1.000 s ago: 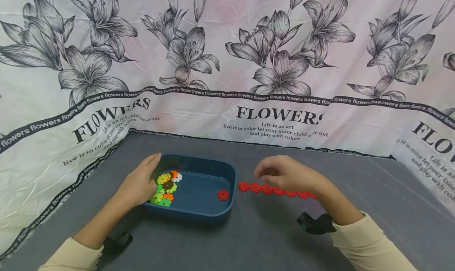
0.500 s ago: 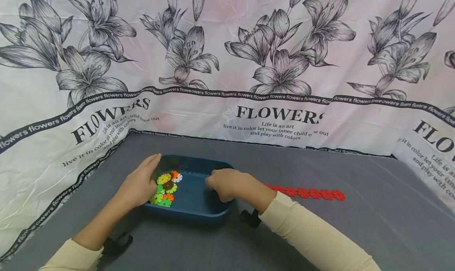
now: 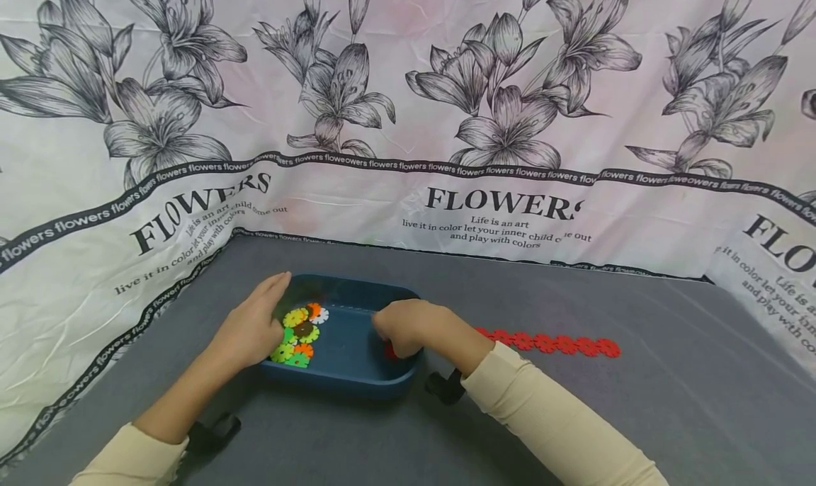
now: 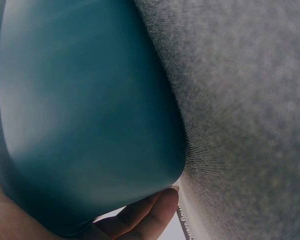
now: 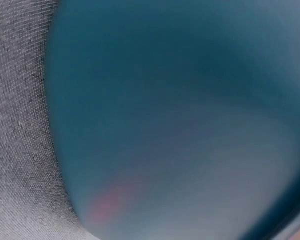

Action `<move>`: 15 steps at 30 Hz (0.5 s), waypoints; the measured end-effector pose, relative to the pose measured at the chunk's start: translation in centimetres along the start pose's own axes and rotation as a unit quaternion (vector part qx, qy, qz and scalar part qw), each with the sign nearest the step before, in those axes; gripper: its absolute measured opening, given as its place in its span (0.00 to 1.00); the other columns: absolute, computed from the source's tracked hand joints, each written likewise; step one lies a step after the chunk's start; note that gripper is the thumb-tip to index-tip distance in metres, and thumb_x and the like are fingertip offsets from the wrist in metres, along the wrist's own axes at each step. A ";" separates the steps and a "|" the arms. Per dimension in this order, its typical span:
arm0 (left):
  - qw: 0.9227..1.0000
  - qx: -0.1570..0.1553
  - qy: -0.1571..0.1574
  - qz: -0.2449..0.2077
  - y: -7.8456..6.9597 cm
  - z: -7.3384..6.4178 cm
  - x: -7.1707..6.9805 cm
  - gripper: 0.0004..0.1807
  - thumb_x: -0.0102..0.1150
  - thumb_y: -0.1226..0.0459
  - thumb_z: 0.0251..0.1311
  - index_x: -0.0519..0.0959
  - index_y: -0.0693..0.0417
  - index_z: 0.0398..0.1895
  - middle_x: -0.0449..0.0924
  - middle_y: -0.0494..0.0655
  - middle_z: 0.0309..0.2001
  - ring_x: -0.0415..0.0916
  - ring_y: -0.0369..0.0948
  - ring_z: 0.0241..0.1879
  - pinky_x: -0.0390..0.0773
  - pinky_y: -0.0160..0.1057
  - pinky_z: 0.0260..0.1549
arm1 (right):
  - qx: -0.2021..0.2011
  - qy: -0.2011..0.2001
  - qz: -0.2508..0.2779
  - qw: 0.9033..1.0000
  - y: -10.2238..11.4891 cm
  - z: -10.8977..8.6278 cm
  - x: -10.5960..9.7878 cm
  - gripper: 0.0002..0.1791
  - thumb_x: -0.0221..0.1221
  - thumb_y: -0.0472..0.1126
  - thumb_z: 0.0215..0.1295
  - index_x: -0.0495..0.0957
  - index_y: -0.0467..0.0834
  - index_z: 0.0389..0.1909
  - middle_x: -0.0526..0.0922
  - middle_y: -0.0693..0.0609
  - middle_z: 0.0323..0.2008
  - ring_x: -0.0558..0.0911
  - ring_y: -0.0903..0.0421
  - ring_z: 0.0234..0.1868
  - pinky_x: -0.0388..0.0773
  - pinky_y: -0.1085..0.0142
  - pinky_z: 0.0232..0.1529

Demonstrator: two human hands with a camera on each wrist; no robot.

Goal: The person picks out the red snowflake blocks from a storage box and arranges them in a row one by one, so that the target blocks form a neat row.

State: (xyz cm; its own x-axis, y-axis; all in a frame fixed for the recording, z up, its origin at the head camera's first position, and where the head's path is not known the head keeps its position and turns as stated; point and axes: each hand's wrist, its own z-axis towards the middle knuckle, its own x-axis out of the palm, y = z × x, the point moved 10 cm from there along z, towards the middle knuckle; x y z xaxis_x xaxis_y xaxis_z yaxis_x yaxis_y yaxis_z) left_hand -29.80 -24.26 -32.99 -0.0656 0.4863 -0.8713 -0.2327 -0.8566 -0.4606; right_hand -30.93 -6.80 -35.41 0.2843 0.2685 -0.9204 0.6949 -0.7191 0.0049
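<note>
My left hand holds the left end of a dark blue plastic bin, thumb over the rim inside and fingers outside. In the left wrist view, its fingers lie along the outer wall. My right hand reaches into the bin's right end, fingers curled down at a red notched snowflake disc, pinching it. Most of that disc is hidden by the hand. The right wrist view shows mainly the bin's outer wall. Several yellow, green, orange, white and brown discs lie at the bin's left.
On the grey tabletop, right of the bin, a row of several red discs stretches to the right, its near end partly behind my right forearm. A flower-printed cloth hangs along the back and sides.
My right hand has moved left from above the red row into the bin, onto the single red disc. Its edge now shows under the fingers. The left hand stays on the bin.
</note>
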 end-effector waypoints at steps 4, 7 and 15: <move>1.000 0.003 -0.001 -0.001 -0.2 0.0 0.1 0.44 0.43 0.78 0.52 0.52 0.65 0.78 0.51 0.63 0.76 0.62 0.43 0.20 0.61 0.39 0.16 | -0.015 -0.003 0.034 0.999 -0.1 -0.1 0.2 0.13 0.66 0.33 0.62 0.71 0.47 0.25 0.69 0.56 0.22 0.66 0.59 0.24 0.64 0.68 0.26; 1.000 0.005 -0.002 0.000 -0.2 0.0 0.1 0.44 0.43 0.78 0.52 0.52 0.65 0.78 0.52 0.63 0.76 0.62 0.43 0.20 0.60 0.39 0.16 | -0.044 -0.020 0.077 0.996 0.1 -0.4 0.1 0.14 0.68 0.36 0.60 0.71 0.50 0.28 0.72 0.57 0.25 0.70 0.60 0.26 0.66 0.68 0.28; 1.000 0.006 -0.006 0.005 -0.2 0.1 -0.1 0.44 0.43 0.78 0.51 0.53 0.64 0.78 0.52 0.63 0.76 0.71 0.51 0.36 0.60 0.39 0.16 | -0.193 -0.067 0.212 0.956 1.6 -1.4 -0.7 0.10 0.65 0.30 0.61 0.76 0.48 0.33 0.78 0.58 0.26 0.73 0.62 0.27 0.72 0.70 0.31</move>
State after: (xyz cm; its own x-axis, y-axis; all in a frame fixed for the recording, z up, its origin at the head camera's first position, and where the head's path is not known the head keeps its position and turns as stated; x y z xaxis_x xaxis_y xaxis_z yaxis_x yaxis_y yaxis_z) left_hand -29.81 -24.16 -32.84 -0.0794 0.4801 -0.8736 -0.2428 -0.8593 -0.4502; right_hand -29.09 -7.20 -34.24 0.5257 -0.0968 -0.8451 0.7353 -0.4479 0.5087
